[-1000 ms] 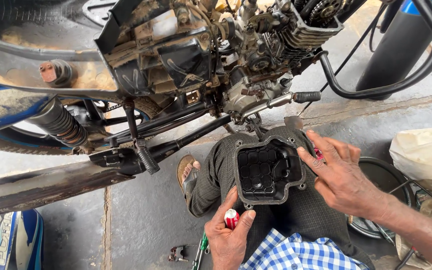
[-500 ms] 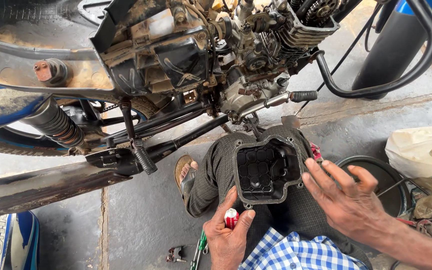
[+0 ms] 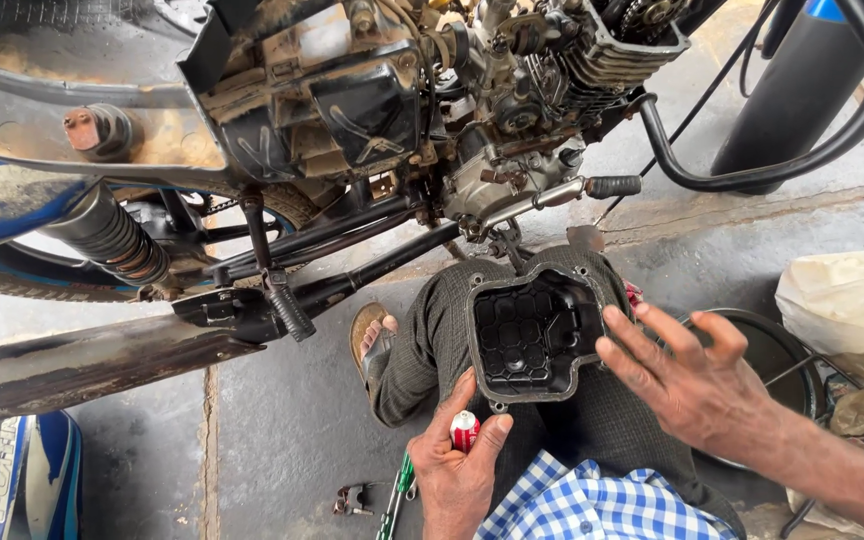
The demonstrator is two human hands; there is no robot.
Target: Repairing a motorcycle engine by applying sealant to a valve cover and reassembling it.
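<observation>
Grey paving slabs (image 3: 282, 420) made up the working ground, and a motorcycle with its engine (image 3: 512, 110) exposed was propped above them. A dark metal engine cover (image 3: 532, 335) was rested open side up on the person's knee, its ribbed inside and rim facing the camera. The left hand (image 3: 457, 470) was closed around a small red and white tube (image 3: 464, 430), pinched between thumb and fingers just below the cover's near edge. The right hand (image 3: 697, 385) was spread wide with its fingers splayed, nothing being held; its fingertips were laid at the cover's right rim, though whether firm contact was made could not be told. A sandalled foot (image 3: 372, 335) was seen beside the knee, and small tools, among them a green-handled screwdriver (image 3: 399, 490), were left on the slabs near the left wrist. A dark round pan (image 3: 777, 350) and a pale plastic bag (image 3: 847, 295) were set to the right.

Several risks could be judged from this arrangement. The cover was balanced on cloth rather than a flat surface, so it could be tipped off the knee if the steadying hand were lifted. Dust from the ground or grime from the fingers could be carried onto the rim. Too hard a squeeze on the tube could cause its contents to be spilled inside the cover.
</observation>
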